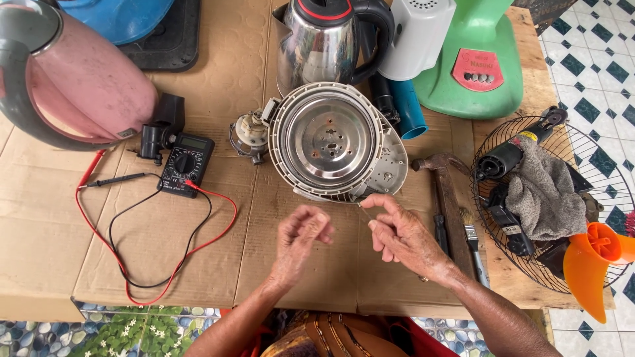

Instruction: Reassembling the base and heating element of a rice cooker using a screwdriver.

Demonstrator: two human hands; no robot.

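**Head view: two hands over a workbench of small appliances**

Head camera looks down on a bench covered in flattened cardboard (59, 251), the largest thing in sight. At the top left lies a pink kettle (79, 79) on its side, with a blue tub (119, 16) above it. At the top right stands a green fan base (479, 66) with a white housing (418, 33) against it. A wire fan guard (582, 158) lies at the right edge, holding a grey rag (546, 198) and an orange fan blade (592, 264).

Near the middle top stands a steel kettle (324, 43) with a black handle. Just below it lies a round kettle base (331, 142), underside up, its shiny metal disc facing the camera, with a small part (250, 135) touching its left rim. A blue tube (409, 109) lies at its upper right.

Left of the base sits a black multimeter (185, 164), its red and black leads (155, 264) looping over the cardboard. Right of the base lie a hammer (446, 192), a screwdriver (440, 231) and a small brush (473, 241).

Below the base, the left hand (297, 244) hangs with fingers loosely curled, holding nothing I can see. The right hand (400, 235) pinches a thin wire (364, 210) between thumb and forefinger, just beside the base's lower rim.
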